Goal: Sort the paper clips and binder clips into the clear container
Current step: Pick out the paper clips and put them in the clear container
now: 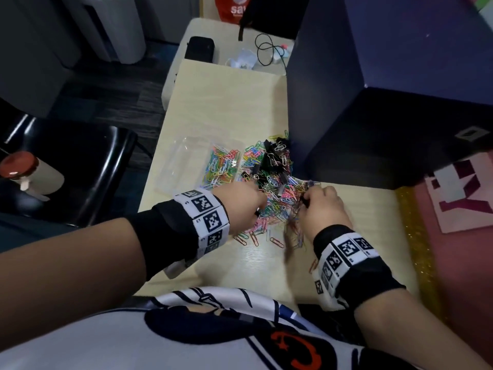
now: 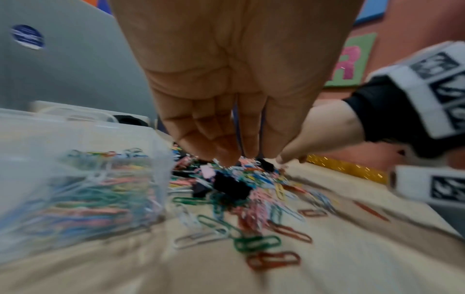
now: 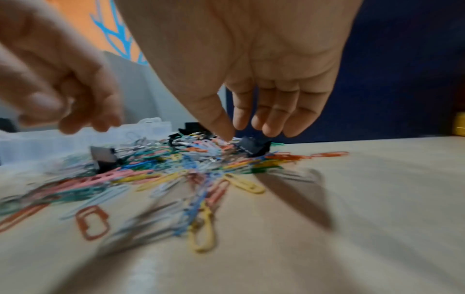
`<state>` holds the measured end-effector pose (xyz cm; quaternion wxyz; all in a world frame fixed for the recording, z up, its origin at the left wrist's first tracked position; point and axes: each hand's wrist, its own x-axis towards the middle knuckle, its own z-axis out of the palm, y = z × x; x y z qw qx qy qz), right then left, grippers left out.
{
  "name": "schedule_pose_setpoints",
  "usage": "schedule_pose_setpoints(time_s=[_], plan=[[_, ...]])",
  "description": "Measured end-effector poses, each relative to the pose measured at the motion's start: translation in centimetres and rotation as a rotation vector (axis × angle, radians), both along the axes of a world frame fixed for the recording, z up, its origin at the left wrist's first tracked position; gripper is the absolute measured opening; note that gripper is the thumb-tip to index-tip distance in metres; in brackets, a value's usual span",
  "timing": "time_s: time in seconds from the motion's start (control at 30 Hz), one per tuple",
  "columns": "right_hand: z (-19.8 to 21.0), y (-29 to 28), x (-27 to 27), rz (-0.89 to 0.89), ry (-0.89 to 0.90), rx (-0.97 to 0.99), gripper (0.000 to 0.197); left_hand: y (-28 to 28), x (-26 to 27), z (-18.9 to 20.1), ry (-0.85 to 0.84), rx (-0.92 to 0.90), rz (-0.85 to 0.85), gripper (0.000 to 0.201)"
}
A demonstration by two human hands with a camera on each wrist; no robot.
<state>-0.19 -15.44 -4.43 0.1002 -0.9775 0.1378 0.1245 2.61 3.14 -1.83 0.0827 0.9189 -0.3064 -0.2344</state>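
A mixed pile of coloured paper clips (image 1: 277,198) and black binder clips (image 1: 272,158) lies in the middle of the pale table (image 1: 226,102). Left of it stands the clear container (image 1: 184,153), with paper clips in its right compartment (image 1: 221,166). My left hand (image 1: 256,202) reaches into the pile's near left side with its fingertips (image 2: 226,157) bunched together; the blur hides whether they pinch a clip. My right hand (image 3: 241,133) hovers over the pile's right side, thumb and fingers spread above a black binder clip (image 3: 253,147).
A tall dark blue partition (image 1: 373,102) stands close behind and right of the pile. A black chair (image 1: 80,169) and a red-capped bottle (image 1: 18,166) are at the left. Cables (image 1: 266,49) and a black case (image 1: 200,49) lie at the table's far end.
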Motion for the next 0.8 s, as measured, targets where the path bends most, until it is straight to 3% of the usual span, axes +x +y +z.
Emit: schedule_pose_setpoints(time_s=[0.17,0.23,0.33,0.43,0.5,0.57,0.7,0.8], plan=[[-0.4,-3.9,-0.4,-0.204,0.133,0.039,0.044,-2.2,-1.7,-1.5,0.006,0.138,-0.112,0.045],[-0.7,-4.3,-0.8,-0.121,0.225,0.029,0.062,-2.8,-2.0,-2.0,-0.029,0.163,-0.128,0.049],[-0.8,-3.7,-2.0,0.083,0.196,0.07,0.075,-3.6,-2.0,-2.3,-0.072,0.183,-0.098,0.051],[-0.7,-3.5,-2.7,0.177,0.152,0.137,0.059,-4.4,-1.7,-2.1,-0.1,0.206,-0.069,0.053],[-0.1,-4.0,-2.5,0.13,0.181,0.129,0.045,-4.9,-1.6,-1.8,-0.109,0.217,-0.052,0.056],[1.3,-4.6,-2.3,0.103,0.277,0.066,0.043,-5.3,-1.5,-1.5,-0.129,0.232,-0.05,0.061],[3.5,-4.0,-2.9,0.423,0.655,-0.162,0.032,-6.0,-1.5,-1.5,-0.141,0.292,-0.055,0.072],[2.1,-3.1,-3.0,0.48,0.64,-0.139,0.028,-6.4,-1.3,-1.7,-0.151,0.296,-0.02,0.068]])
